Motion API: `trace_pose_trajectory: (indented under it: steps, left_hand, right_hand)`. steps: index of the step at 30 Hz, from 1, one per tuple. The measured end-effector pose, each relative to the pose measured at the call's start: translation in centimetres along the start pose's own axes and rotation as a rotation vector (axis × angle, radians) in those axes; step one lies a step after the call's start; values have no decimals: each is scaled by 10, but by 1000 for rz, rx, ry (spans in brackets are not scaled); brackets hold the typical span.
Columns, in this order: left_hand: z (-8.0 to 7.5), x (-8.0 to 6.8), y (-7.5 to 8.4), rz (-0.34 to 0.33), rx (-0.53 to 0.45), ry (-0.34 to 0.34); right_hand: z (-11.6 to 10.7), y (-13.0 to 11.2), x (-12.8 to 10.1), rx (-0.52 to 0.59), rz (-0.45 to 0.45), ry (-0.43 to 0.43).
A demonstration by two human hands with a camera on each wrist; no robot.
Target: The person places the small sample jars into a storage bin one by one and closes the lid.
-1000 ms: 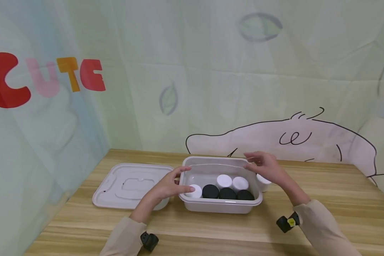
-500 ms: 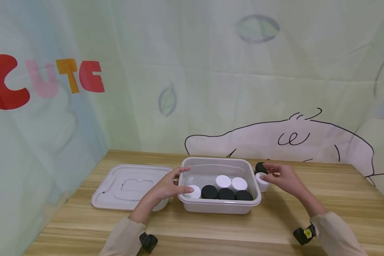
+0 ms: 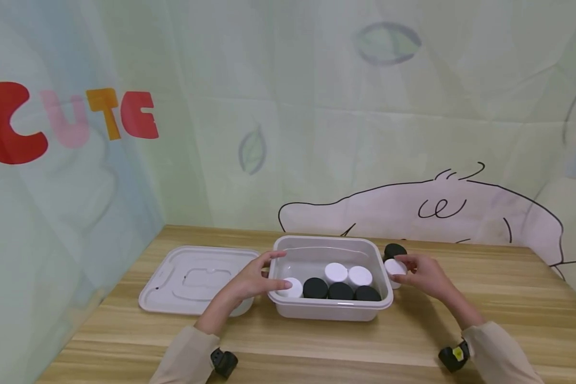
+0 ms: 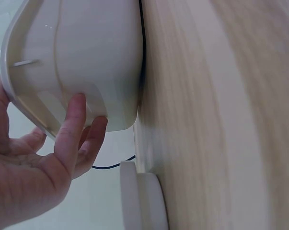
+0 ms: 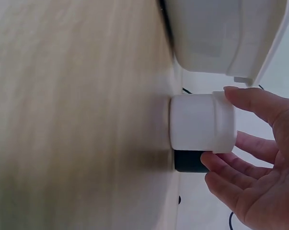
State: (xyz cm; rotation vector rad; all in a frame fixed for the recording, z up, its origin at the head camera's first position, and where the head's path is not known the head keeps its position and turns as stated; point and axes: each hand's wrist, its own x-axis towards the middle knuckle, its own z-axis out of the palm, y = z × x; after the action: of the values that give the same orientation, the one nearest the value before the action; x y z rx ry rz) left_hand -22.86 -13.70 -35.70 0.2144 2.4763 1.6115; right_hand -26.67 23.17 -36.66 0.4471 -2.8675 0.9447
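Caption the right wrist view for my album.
A right hand grips a white jar, dark jar and pale box nearby.

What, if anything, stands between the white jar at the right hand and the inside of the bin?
The bin's right wall, beside the white jar, its top higher than the jar's lid. Nothing else visible lies between; the black jar stands behind the white one.

Tub (image 3: 324, 311) & wht jar (image 5: 193, 122) smooth plast.; tbl (image 3: 317, 346) wood-grain, prob. matt.
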Motion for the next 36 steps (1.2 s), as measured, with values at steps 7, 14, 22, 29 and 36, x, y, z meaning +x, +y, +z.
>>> trace_pose_trajectory:
  steps: [7, 14, 22, 29, 36]
  left_hand:
    - [0, 1, 0, -3, 4, -1]
    - [1, 1, 0, -2, 1, -6]
    - [1, 0, 1, 8, -2, -2]
    - [0, 0, 1, 6, 0, -3]
    - [1, -1, 1, 2, 7, 3]
  right_hand:
    - [1, -2, -2, -21, 19, 1]
    - [-8, -1, -4, -30, 12, 13]
    - [-36, -16, -6, 36, -29, 72]
    - [-48, -34, -4, 93, -40, 149]
    - [-40, -58, 2, 135, -76, 134]
